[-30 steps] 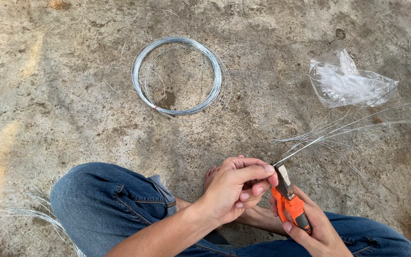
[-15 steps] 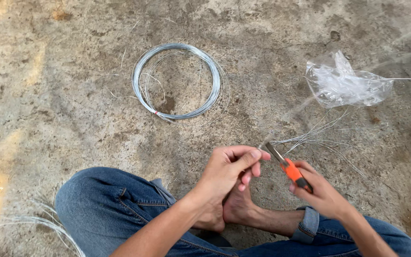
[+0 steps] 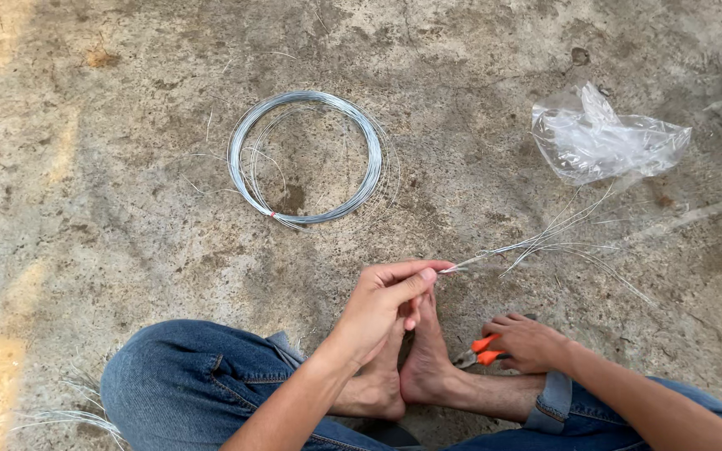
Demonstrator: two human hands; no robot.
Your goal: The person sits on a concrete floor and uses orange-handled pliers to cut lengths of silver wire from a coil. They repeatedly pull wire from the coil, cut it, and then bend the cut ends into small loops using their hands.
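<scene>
I sit cross-legged on a concrete floor (image 3: 127, 209) in blue jeans, bare feet (image 3: 419, 367) together. My left hand (image 3: 390, 305) pinches the near end of a bundle of thin cut wire strands (image 3: 545, 242) that fan out to the right over the floor. My right hand (image 3: 528, 342) rests low beside my right foot, fingers over orange-handled pliers (image 3: 482, 351) that lie at the ground. A round coil of silver wire (image 3: 307, 159) lies flat further ahead, untouched.
A crumpled clear plastic bag (image 3: 607, 138) lies at the upper right, just beyond the strand tips. More loose wire strands (image 3: 77, 409) lie by my left knee at the lower left.
My right hand has dropped from the wire bundle down to the floor beside my foot, taking the pliers with it. My left hand still pinches the strands, which have swung lower.
</scene>
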